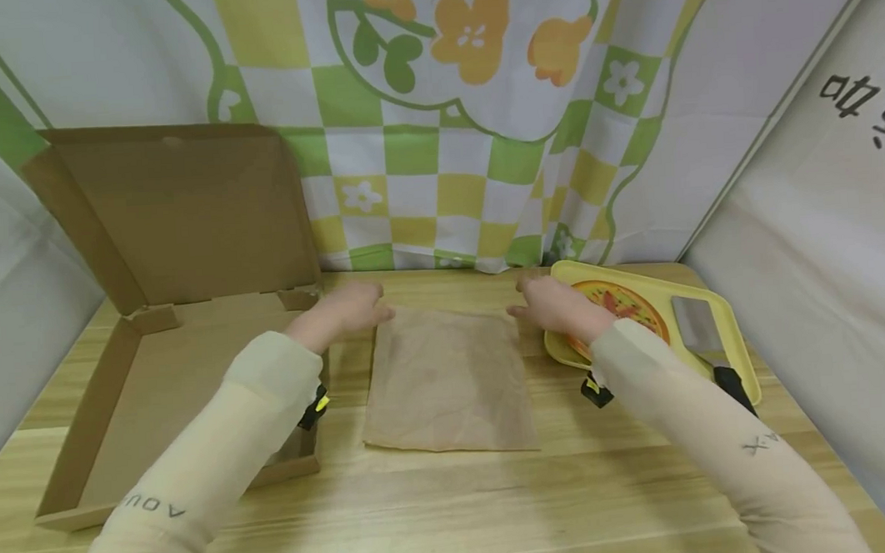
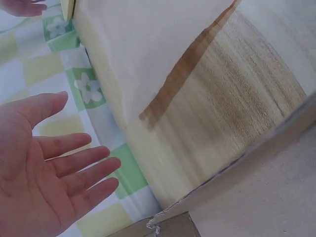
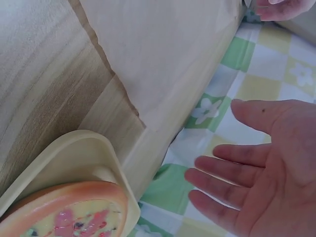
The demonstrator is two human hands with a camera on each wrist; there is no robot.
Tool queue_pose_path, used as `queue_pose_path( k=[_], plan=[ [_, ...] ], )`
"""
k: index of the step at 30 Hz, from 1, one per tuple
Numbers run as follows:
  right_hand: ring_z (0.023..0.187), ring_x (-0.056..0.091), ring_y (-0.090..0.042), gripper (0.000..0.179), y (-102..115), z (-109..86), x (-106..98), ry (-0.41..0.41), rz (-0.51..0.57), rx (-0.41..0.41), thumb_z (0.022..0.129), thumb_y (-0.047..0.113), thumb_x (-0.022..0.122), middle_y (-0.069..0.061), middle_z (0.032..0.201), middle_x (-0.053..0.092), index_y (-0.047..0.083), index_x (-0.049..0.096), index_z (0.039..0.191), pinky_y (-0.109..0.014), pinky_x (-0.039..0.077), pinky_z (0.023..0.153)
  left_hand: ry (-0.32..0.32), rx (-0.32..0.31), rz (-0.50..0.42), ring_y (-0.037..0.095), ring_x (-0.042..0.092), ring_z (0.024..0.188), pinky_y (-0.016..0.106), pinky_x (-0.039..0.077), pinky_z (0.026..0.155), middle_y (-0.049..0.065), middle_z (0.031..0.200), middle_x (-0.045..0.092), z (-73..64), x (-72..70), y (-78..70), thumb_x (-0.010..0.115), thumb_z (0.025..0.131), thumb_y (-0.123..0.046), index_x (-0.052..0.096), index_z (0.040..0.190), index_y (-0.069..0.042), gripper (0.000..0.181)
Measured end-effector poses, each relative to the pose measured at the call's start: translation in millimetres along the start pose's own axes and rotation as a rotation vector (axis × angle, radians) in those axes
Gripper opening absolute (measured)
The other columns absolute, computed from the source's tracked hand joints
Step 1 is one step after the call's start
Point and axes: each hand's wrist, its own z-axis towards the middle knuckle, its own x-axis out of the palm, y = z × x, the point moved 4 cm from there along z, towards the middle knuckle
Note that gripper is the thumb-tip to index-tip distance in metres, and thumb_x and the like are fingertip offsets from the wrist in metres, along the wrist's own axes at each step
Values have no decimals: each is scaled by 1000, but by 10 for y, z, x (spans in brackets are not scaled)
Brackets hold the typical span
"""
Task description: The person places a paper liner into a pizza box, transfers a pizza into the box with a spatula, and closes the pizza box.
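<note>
A sheet of brown paper [image 1: 448, 385] lies flat on the wooden table between my two hands. My left hand [image 1: 350, 306] hovers near its far left corner, beside the cardboard box. In the left wrist view the left hand [image 2: 54, 168] has its fingers extended and its palm bare. Over at the far right corner, my right hand [image 1: 552, 304] overlaps the edge of the yellow tray in the head view. The right wrist view shows the right hand [image 3: 256, 173] with straight, spread fingers and nothing in it.
An open cardboard pizza box [image 1: 186, 390] stands at the left, its lid upright. On the right, a yellow tray [image 1: 743, 353] carries a toy pizza [image 1: 632, 304] and a spatula [image 1: 696, 326] with a black handle. A checked curtain [image 1: 415, 186] hangs behind the table.
</note>
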Motion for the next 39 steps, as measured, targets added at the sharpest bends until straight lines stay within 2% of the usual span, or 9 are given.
queue_pose_path(
  k=[9,13,16,18,23,27,30,34,39],
  plan=[
    [116,47,-36,52,86,-139,3,82,-16,-14,93,31,50,-23,127,50,-7,45,128,-47,39,96,41,2,64,41,46,115,49,37,97,28,124,49,-107,23,-95,47,92,-25,48,122,12,48],
    [115,48,-36,51,123,-196,-3,86,-48,-32,93,31,50,-23,125,51,-7,47,127,-47,40,95,15,23,109,35,57,97,47,45,85,23,106,60,-161,16,-167,51,90,-25,58,106,9,39],
    [113,50,-36,49,139,-230,14,81,-73,-42,92,32,51,-23,123,53,-6,50,124,-47,42,93,10,30,96,34,58,91,46,46,82,21,100,62,-202,37,-194,52,89,-25,59,102,9,37],
    [112,51,-36,50,147,-258,35,86,-84,-45,92,33,51,-22,123,54,-5,50,124,-47,42,92,18,32,78,37,57,97,47,45,86,24,105,60,-226,57,-204,53,89,-24,56,107,12,41],
    [110,52,-36,51,192,-346,84,98,-88,-81,92,32,52,-23,123,53,-6,49,126,-45,43,92,33,30,56,35,58,91,45,47,81,24,99,61,-280,100,-201,54,88,-22,58,99,12,36],
    [96,59,-34,38,235,-414,126,79,-107,-115,91,31,53,-20,104,61,-3,61,105,-44,48,82,38,6,10,33,59,85,44,48,77,22,93,62,-324,120,-192,54,88,-21,59,92,10,32],
    [86,61,-31,32,252,-461,168,78,-114,-121,90,30,55,-17,93,62,-2,61,93,-43,49,76,47,-16,-33,30,58,83,43,48,75,23,93,62,-356,138,-193,54,88,-20,59,91,11,31],
    [84,61,-30,35,256,-512,220,72,-113,-109,90,29,56,-17,92,61,-5,60,99,-43,50,74,61,-52,-60,31,59,85,41,50,74,25,97,62,-398,176,-187,55,88,-21,60,95,13,34],
    [73,60,-27,29,237,-555,275,34,-101,-101,89,26,57,-13,78,59,-1,60,80,-41,51,68,69,-101,-137,18,48,62,27,42,54,7,69,53,-446,231,-182,56,87,-20,54,71,-1,25]
  ],
)
